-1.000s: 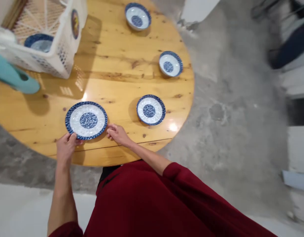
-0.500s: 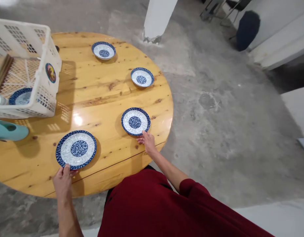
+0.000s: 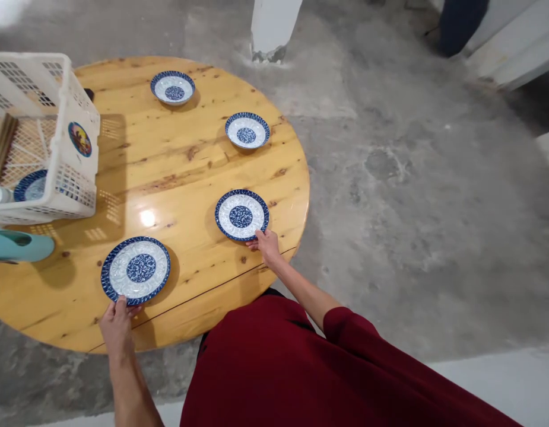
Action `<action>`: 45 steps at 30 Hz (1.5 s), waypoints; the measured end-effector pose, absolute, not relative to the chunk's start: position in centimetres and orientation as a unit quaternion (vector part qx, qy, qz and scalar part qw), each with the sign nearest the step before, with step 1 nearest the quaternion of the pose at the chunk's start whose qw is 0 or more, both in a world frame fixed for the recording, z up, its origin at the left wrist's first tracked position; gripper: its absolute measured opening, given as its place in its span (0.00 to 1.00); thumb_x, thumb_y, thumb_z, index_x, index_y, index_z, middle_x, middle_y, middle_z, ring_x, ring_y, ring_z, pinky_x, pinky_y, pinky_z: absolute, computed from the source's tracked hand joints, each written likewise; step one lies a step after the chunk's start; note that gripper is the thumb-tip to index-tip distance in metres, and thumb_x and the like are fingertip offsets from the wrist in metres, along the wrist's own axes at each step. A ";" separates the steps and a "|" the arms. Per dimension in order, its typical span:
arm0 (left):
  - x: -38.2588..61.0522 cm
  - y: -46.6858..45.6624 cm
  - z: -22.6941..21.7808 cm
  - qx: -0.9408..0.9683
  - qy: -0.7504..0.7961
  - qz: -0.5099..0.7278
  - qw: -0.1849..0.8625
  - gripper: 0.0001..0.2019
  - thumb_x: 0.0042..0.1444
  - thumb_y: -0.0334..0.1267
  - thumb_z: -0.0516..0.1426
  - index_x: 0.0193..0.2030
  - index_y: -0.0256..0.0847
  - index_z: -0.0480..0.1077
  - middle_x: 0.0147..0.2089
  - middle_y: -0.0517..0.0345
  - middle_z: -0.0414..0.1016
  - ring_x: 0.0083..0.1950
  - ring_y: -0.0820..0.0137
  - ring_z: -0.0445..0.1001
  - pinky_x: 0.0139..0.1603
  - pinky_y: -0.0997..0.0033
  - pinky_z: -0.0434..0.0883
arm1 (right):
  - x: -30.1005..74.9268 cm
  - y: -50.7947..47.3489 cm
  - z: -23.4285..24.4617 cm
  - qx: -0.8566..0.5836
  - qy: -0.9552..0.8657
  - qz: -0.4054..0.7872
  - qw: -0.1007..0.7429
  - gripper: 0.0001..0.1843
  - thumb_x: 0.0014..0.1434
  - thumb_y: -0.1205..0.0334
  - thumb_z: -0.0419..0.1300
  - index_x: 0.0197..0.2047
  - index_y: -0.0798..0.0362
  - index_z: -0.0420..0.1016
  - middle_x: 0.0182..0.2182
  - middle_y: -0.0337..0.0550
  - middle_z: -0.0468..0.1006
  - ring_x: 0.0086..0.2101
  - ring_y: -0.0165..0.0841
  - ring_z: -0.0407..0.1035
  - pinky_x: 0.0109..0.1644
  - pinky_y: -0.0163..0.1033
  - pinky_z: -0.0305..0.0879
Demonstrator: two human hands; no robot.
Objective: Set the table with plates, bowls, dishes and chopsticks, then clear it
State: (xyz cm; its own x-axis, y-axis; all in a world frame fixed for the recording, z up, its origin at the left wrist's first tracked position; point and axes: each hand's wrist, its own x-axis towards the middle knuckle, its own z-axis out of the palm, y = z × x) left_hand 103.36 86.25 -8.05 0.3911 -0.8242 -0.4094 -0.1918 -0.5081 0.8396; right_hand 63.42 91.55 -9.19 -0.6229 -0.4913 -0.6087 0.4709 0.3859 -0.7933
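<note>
My left hand (image 3: 118,326) pinches the near rim of a blue-and-white plate (image 3: 136,270), thumb on top and fingers beneath the edge. To the right, my right hand (image 3: 266,246) grips the near right rim of a second patterned plate (image 3: 241,215) in the same way. Whether either plate touches the wood is hard to tell; shadows show beside both. Two more plates of like pattern, a far one (image 3: 173,88) and one at the right (image 3: 247,130), rest on the round wooden table (image 3: 185,142).
A white plastic basket (image 3: 78,172) on the left holds another blue-rimmed plate (image 3: 31,187) and brown sticks (image 3: 2,148). Before it lies a teal container (image 3: 22,245). A white pillar (image 3: 274,26) stands beyond the table on the grey concrete floor (image 3: 412,237).
The view has shifted slightly, moving the far plates and basket left in the picture. Both hands keep their hold on the two near plates, which have hardly moved.
</note>
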 end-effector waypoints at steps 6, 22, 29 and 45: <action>104.5 86.8 -8.8 0.739 -0.343 -0.446 0.370 0.19 0.47 0.50 0.63 0.40 0.38 0.74 0.31 0.61 0.77 0.28 0.67 0.75 0.34 0.65 0.78 | 63.9 93.6 -9.5 -0.045 0.692 -0.559 0.454 0.17 0.60 0.47 0.61 0.34 0.52 0.65 0.23 0.42 0.78 0.21 0.33 0.73 0.22 0.33 0.69; 102.2 88.6 -7.7 0.746 -0.390 -0.419 0.340 0.16 0.56 0.52 0.52 0.37 0.40 0.64 0.31 0.60 0.73 0.37 0.67 0.78 0.44 0.65 0.79 | 66.3 100.3 -8.5 -0.145 0.706 -0.410 0.559 0.09 0.59 0.57 0.61 0.36 0.55 0.71 0.25 0.39 0.78 0.21 0.25 0.71 0.23 0.27 0.65; 101.8 88.7 -7.6 0.737 -0.379 -0.423 0.367 0.12 0.59 0.47 0.52 0.36 0.39 0.64 0.30 0.62 0.73 0.34 0.72 0.76 0.42 0.71 0.77 | 66.2 100.6 -8.5 -0.148 0.698 -0.405 0.571 0.05 0.59 0.63 0.59 0.38 0.55 0.72 0.24 0.37 0.77 0.21 0.25 0.71 0.24 0.27 0.66; 101.6 90.4 -9.7 0.695 -0.282 -0.470 0.464 0.16 0.59 0.51 0.58 0.35 0.38 0.69 0.30 0.57 0.75 0.30 0.74 0.77 0.32 0.79 0.73 | 64.0 102.4 -9.5 -0.052 0.707 -0.478 0.519 0.18 0.53 0.51 0.66 0.40 0.55 0.73 0.25 0.40 0.79 0.21 0.28 0.73 0.22 0.29 0.69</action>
